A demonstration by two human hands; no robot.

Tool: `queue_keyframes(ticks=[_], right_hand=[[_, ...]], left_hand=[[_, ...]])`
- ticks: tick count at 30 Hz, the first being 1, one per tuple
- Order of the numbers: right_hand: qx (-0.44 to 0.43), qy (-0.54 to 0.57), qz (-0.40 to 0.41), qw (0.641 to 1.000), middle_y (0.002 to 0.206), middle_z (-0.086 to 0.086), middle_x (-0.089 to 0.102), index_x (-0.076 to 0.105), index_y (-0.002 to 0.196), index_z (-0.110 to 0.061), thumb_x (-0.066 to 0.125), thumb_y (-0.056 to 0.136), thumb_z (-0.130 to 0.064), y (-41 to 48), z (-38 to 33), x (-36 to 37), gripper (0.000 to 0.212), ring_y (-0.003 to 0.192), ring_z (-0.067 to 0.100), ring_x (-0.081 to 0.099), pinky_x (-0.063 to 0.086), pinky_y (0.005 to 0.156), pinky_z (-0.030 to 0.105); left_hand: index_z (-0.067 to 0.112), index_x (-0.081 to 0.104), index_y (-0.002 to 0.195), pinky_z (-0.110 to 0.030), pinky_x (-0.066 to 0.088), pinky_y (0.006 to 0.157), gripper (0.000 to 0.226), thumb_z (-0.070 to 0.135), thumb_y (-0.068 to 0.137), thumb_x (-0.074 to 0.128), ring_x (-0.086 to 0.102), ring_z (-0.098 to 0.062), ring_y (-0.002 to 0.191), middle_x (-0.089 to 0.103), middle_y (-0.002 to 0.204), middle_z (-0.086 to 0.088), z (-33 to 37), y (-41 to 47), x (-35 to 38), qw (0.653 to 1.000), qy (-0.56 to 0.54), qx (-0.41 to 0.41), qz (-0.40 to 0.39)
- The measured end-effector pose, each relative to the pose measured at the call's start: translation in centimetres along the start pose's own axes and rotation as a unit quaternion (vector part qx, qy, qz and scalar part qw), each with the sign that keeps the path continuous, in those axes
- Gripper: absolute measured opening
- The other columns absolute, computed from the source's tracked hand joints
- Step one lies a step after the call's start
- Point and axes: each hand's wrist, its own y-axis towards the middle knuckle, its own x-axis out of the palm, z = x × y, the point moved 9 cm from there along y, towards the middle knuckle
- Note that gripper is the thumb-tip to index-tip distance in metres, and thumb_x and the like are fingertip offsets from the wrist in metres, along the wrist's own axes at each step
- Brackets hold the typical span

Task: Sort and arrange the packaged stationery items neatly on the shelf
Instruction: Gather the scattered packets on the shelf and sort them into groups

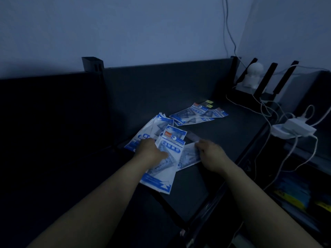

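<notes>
A fanned pile of blue-and-white stationery packets (pixel 157 129) lies on the dark shelf (pixel 223 133). My left hand (pixel 152 150) grips a bundle of these packets (pixel 168 158), thumb over the top one. My right hand (pixel 211 154) pinches the edge of another packet (pixel 188 156) lying flat beside the bundle. A second small group of the same packets (pixel 197 113) lies farther back on the shelf, untouched.
A dark back panel (pixel 161 86) closes the shelf behind. To the right are white cables (pixel 265 111), a white power adapter (pixel 295 130) and a white round device (pixel 252 76) among black brackets. A lower shelf at right holds yellow-and-blue items (pixel 290 196).
</notes>
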Motion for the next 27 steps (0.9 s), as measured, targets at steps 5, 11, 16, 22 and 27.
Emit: queue_keyframes(ticks=[5, 11, 16, 22, 27], right_hand=[[0.091, -0.036, -0.004, 0.995, 0.154, 0.01, 0.024, 0.036, 0.142, -0.018, 0.038, 0.097, -0.026, 0.7, 3.7, -0.5, 0.046, 0.143, 0.031, 0.016, 0.015, 0.116, 0.046], [-0.009, 0.157, 0.002, 0.988, 0.117, 0.006, 0.061, 0.061, 0.117, -0.008, 0.06, 0.088, -0.019, -1.0, -0.5, -1.2, 0.032, 0.107, 0.022, 0.057, 0.044, 0.088, 0.03], [-0.007, 0.208, -0.006, 0.978, 0.134, 0.001, 0.054, 0.054, 0.132, -0.014, 0.07, 0.082, -0.018, -1.5, -0.4, -1.4, 0.053, 0.117, 0.013, 0.051, 0.036, 0.091, 0.018], [0.032, 0.215, -0.01, 0.976, 0.134, 0.006, 0.05, 0.055, 0.127, -0.013, 0.077, 0.076, -0.027, -1.2, 0.4, -0.7, 0.057, 0.122, 0.021, 0.045, 0.041, 0.1, 0.032], [0.051, 0.2, 0.007, 0.979, 0.139, 0.008, 0.046, 0.048, 0.135, -0.013, 0.075, 0.076, -0.03, -0.8, 0.0, -0.8, 0.068, 0.128, 0.028, 0.039, 0.039, 0.105, 0.039]], left_hand=[[0.001, 0.055, 0.117, -0.027, 0.043, 0.076, 0.047, 0.026, 0.082, 0.073, 0.058, -0.024, 0.11, 0.058, 0.123, -0.011, 0.3, 0.1, -0.2, 0.999, 0.029, -0.012, 0.023], [0.005, 0.054, 0.099, -0.028, 0.049, 0.072, 0.04, 0.022, 0.073, 0.08, 0.059, -0.015, 0.087, 0.061, 0.099, 0.001, -0.3, 1.2, 0.1, 0.999, -0.033, -0.015, -0.004], [0.01, 0.063, 0.105, -0.035, 0.055, 0.082, 0.044, 0.025, 0.07, 0.083, 0.066, -0.019, 0.091, 0.069, 0.101, -0.004, -1.5, 1.5, -0.6, 0.995, -0.097, -0.012, -0.017], [0.013, 0.067, 0.091, -0.035, 0.055, 0.081, 0.011, 0.021, 0.084, 0.071, 0.067, -0.02, 0.087, 0.07, 0.094, -0.004, -1.0, 1.7, -1.6, 0.995, -0.098, 0.017, 0.001], [0.021, 0.062, 0.115, -0.045, 0.047, 0.096, 0.047, 0.046, 0.077, 0.07, 0.058, -0.028, 0.11, 0.063, 0.117, -0.003, -0.2, 3.0, -2.2, 0.998, 0.056, -0.007, 0.019]])
